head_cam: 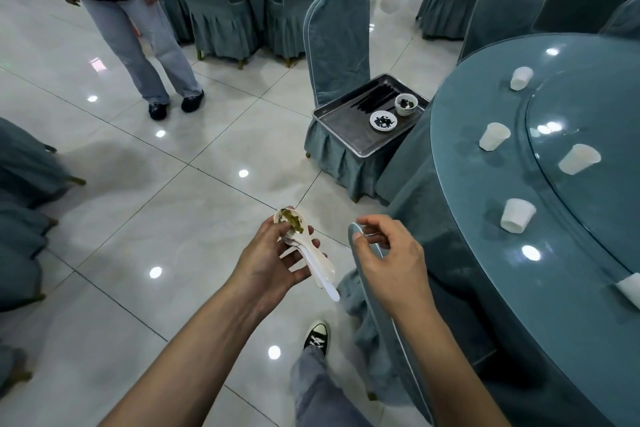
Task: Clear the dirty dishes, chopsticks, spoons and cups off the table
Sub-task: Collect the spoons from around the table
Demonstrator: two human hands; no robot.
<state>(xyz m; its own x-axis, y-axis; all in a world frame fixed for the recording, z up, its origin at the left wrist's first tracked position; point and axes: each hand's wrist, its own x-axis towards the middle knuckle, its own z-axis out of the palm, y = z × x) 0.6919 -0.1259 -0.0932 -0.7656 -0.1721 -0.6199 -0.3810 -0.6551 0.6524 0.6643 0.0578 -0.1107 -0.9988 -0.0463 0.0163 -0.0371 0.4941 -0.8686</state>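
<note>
Task status: partly completed.

1. Table (467,184). Located to the right of the right hand (391,263). Four white cups (517,220) are left lying on the glass top, spread in a line beyond and to the right of that hand. A further white item at the far right edge is cut off and cannot be identified. No dishes, chopsticks or spoons are seen on the visible part of the top.

2. Tray (349,139). Set on a chair seat well ahead of both hands, just beside the table edge. Dark chopsticks (375,99), a small soiled dish (383,121) and a small bowl (406,104) with residue have been deposited in it; most of the tray floor is bare.

3. Spoons (304,250). A nested stack of white spoons, the top one soiled with green residue, is gripped in the left hand (270,260), off the table and not yet placed in the tray.

4. Right hand. The fingers are loosely curled above the top of a near chair back (375,315); nothing is seen to be held. Contact with the chair back cannot be confirmed.

Remaining work, as judged: spoons are to be delivered to the tray and the cups collected.
</note>
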